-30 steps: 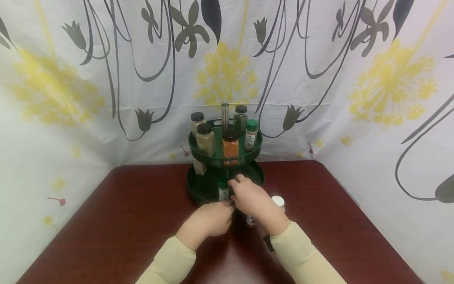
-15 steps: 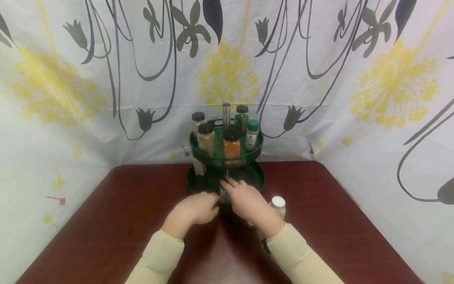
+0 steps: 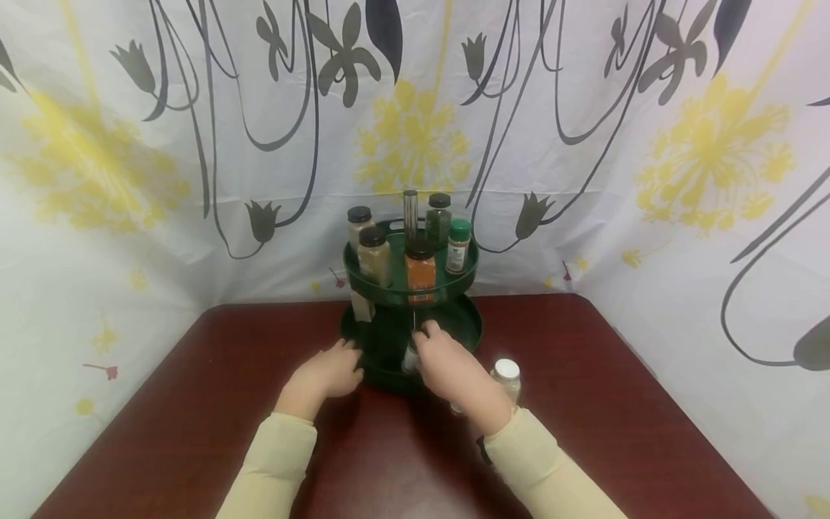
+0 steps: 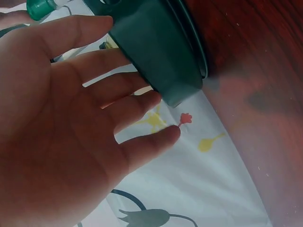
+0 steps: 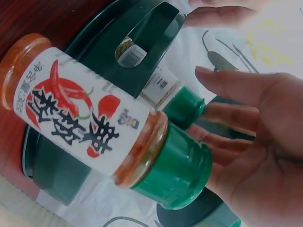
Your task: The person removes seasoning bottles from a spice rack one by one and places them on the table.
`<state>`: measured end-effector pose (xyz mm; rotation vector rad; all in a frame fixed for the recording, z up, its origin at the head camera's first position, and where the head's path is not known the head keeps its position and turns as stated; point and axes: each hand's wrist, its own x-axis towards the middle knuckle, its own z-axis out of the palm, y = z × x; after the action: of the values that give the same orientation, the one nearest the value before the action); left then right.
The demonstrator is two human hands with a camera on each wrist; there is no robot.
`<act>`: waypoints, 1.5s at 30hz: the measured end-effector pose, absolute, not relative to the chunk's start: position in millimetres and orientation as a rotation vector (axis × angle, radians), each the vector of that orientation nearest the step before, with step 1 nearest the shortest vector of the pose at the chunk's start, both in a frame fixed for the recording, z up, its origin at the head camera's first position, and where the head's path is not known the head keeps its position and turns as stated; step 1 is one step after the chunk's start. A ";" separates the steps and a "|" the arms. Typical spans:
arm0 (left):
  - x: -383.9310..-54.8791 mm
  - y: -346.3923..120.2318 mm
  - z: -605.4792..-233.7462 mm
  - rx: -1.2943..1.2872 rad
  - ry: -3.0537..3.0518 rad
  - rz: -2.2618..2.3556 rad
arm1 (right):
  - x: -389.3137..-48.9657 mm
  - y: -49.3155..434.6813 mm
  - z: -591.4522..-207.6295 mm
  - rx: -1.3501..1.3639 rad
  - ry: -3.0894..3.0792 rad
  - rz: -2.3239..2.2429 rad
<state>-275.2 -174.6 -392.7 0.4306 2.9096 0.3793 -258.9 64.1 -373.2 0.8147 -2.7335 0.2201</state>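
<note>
Chili jar [image 5: 102,120]: large black characters reading 辣椒粉; smaller 净含量 30克 near its base end;
Second jar [image 5: 175,99], behind the chili jar: small print and a dark square code, illegible;
Tray [image 5: 102,59] slot, above the chili jar: white label showing through, unreadable

On the rack's [image 3: 450,290] upper tier, the head-view labels [image 3: 457,256] are too small for me; the right hand [image 3: 450,367] hides part of a lower-tier jar [image 3: 409,359] and, right-front of the rack, most of a bottle [image 3: 457,409].

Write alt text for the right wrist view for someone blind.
A chili-labelled spice jar with a green cap dominates the foreground. Behind it, the right hand is beside another green-capped jar in a dark green tray.
</note>
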 end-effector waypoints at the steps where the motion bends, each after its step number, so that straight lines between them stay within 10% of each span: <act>1: -275.6 -174.7 -393.1 0.441 2.911 0.379 | -259.2 63.5 -373.4 0.802 -2.716 0.229; 45: -278.3 -174.5 -392.5 0.436 2.881 0.373 | -225.5 74.0 -319.1 0.662 -2.753 0.653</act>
<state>-278.3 -174.5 -392.5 0.4362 2.8814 0.3729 -225.5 74.0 -319.1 0.6617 -2.7530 0.6535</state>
